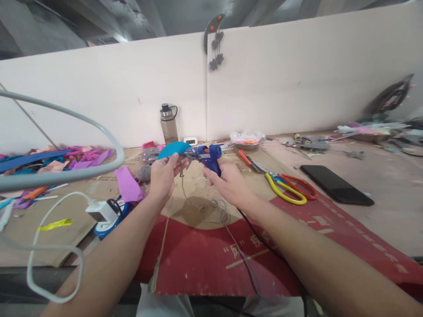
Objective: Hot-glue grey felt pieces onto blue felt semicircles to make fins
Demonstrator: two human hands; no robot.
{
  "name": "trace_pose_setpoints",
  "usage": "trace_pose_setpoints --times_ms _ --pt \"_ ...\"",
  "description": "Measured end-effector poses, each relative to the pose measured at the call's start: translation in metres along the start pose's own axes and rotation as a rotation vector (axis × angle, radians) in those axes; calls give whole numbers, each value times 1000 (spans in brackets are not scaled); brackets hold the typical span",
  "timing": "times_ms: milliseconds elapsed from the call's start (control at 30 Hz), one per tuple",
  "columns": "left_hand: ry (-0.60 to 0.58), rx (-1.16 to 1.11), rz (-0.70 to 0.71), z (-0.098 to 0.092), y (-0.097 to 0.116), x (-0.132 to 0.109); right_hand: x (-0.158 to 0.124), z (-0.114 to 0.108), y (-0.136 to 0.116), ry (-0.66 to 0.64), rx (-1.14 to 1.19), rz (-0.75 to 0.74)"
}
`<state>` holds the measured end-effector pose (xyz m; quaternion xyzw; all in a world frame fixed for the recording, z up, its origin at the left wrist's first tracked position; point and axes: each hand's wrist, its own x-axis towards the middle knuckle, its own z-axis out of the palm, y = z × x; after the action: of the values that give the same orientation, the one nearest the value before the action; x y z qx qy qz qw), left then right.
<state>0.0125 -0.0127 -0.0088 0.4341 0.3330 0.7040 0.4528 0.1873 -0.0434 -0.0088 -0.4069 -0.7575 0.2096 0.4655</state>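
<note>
Between the fingers of my left hand (165, 175) is a blue felt piece (174, 149) with a curved upper edge, held up above the cardboard. My right hand (228, 178) is wrapped round the handle of a blue glue gun (211, 157). Its nozzle points left and meets the edge of the felt, though I cannot tell whether they touch. Grey yarn (220, 210) hangs below my left hand and lies in loose loops on the cardboard sheet (198, 264). A black cord runs down from the gun under my right forearm.
Scissors (291, 189) with red and yellow handles and an orange cutter (245, 157) lie to the right, beside a black phone (337, 185). Felt scraps (89, 156), a power strip with a white plug (102, 212) and a grey curved tube (99, 125) are left. A bottle (169, 125) stands behind.
</note>
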Motion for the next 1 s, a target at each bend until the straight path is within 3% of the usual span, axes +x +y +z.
trace_pose_setpoints --times_ms 1000 --pt "0 -15 10 3 4 -3 1 -1 1 47 23 18"
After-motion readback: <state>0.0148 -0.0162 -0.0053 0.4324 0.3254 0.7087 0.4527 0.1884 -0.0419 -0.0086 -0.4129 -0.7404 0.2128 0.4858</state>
